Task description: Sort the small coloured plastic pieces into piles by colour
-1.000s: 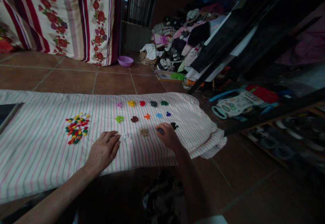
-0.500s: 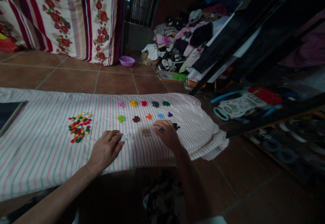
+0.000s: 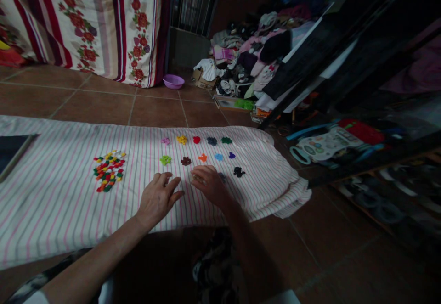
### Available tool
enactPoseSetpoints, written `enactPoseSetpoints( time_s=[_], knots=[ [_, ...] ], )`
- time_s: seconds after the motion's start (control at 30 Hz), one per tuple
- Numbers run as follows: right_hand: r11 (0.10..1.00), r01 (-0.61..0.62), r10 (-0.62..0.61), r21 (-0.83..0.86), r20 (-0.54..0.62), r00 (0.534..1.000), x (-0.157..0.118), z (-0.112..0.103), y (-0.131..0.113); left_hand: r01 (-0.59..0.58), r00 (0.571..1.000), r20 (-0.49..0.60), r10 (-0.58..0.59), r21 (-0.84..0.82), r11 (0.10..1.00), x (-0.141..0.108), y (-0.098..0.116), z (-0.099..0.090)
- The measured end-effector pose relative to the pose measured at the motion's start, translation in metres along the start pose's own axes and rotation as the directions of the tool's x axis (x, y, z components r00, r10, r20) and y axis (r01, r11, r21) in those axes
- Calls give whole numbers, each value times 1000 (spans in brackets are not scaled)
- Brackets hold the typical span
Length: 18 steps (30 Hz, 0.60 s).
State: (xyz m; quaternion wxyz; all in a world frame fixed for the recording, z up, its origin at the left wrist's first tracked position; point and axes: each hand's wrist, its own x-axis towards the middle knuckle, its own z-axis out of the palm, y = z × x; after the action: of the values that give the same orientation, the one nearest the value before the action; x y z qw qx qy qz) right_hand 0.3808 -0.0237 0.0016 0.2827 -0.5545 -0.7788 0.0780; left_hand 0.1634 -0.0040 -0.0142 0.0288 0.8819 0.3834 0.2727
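Observation:
Small heaps of coloured pieces lie in rows on a striped cloth (image 3: pixel 69 212). My left hand (image 3: pixel 159 198) rests over the white pieces (image 3: pixel 175 182), fingers spread, partly covering them. My right hand (image 3: pixel 211 185) is over the tan pieces (image 3: pixel 198 178), fingers curved around them; whether it grips any is not clear. A grey heap (image 3: pixel 222 176) shows just beside its knuckles, and black pieces (image 3: pixel 239 171) lie further right. Beyond the hands are lime green (image 3: pixel 165 160), brown (image 3: pixel 186 160), orange (image 3: pixel 203 157) and light blue (image 3: pixel 218 156) heaps.
A larger mixed-colour pile (image 3: pixel 109 171) lies on the cloth's left part, near a dark framed board (image 3: pixel 14 154). Along the far side are pink, yellow, red, grey and green heaps. A purple basin (image 3: pixel 173 81) and heaped clothes (image 3: pixel 248 56) are on the floor behind.
My right hand has moved left from the grey pieces to the tan ones. My left hand has shifted right, further over the white pieces.

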Motion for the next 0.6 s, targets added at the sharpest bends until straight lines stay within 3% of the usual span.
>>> enactPoseSetpoints(
  time_s=[0.2, 0.4, 0.6],
  knots=[
    [998, -53, 56, -35, 73, 996, -1, 6, -2, 4, 1000, 11, -4, -5, 1000, 3, 1, 6],
    [989, -127, 132, -77, 64, 989, -6, 8, -3, -18, 1000, 19, 18, -19, 1000, 5, 1, 6],
    [988, -109, 118, -113, 79, 990, -7, 9, 0, -51, 999, 19, 51, -11, 999, 8, 0, 9]
  ],
)
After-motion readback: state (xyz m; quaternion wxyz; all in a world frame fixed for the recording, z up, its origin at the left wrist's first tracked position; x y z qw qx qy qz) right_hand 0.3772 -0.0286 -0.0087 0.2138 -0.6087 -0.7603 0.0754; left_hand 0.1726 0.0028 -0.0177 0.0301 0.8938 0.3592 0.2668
